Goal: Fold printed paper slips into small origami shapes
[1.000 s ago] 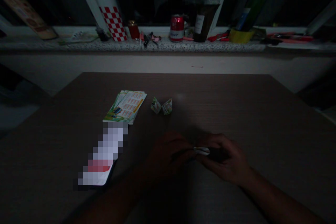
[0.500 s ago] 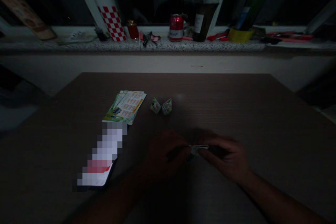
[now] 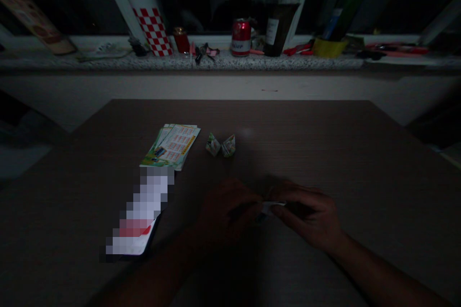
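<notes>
Between my two hands, low over the table, is a small piece of folded paper [image 3: 268, 208], dim and partly covered by fingers. My left hand [image 3: 230, 208] pinches its left side and lies in deep shadow. From the right, my right hand [image 3: 311, 213] grips the other end between thumb and fingers. Farther off on the table stand two small folded paper pieces [image 3: 213, 145], side by side, with green and white print. To their left lies a fanned stack of printed calendar cards [image 3: 175, 146].
A phone [image 3: 144, 216] with a lit, blurred-out screen lies left of my forearm on the brown table [image 3: 306, 129]. Along the windowsill [image 3: 223, 62] stand a checkered bottle [image 3: 154, 31], a red can [image 3: 241, 37], a dark plastic cup [image 3: 279, 29] and a green bottle [image 3: 351, 5].
The paper has tilted slightly between my fingers, showing a paler face. Both hands keep nearly the same place, and the things on the table have not moved.
</notes>
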### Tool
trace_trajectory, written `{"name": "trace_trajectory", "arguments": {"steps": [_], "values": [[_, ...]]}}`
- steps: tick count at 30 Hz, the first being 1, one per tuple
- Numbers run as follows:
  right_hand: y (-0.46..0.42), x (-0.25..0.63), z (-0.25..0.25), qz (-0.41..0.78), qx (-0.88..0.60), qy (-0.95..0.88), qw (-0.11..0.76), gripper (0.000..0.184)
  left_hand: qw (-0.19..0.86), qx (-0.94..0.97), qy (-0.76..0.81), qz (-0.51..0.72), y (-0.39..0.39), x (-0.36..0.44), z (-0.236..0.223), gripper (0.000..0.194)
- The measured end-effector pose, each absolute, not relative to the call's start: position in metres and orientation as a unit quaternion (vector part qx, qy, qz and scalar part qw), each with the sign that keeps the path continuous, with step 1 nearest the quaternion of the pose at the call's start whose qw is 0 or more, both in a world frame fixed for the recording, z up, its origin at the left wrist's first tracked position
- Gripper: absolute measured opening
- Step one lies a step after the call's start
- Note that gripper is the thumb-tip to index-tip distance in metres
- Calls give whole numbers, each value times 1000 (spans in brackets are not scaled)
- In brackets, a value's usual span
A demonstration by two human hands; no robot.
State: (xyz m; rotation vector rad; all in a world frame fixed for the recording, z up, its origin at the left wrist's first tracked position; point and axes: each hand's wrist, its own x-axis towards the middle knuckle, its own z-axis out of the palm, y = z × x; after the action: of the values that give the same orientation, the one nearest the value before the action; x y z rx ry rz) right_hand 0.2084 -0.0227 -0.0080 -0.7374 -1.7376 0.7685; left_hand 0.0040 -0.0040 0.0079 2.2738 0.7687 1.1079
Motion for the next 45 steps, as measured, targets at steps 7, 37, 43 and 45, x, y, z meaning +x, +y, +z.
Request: {"name": "trace_trajectory", "arguments": {"steps": [7, 37, 43, 45], "values": [[-22, 207, -7, 314, -302, -723, 537, 23, 245, 833, 259, 424, -3, 4, 6, 9], [-19, 210, -3, 278, -310, -727, 546, 26, 234, 805, 281, 467, 0, 3, 3, 13], [-20, 211, -3, 265, -318, -733, 540, 26, 274, 788, 288, 470, -1, 3, 2, 10], [-21, 211, -2, 258, -315, -741, 534, 27, 284, 786, 284, 469, -1, 3, 3, 10]]}}
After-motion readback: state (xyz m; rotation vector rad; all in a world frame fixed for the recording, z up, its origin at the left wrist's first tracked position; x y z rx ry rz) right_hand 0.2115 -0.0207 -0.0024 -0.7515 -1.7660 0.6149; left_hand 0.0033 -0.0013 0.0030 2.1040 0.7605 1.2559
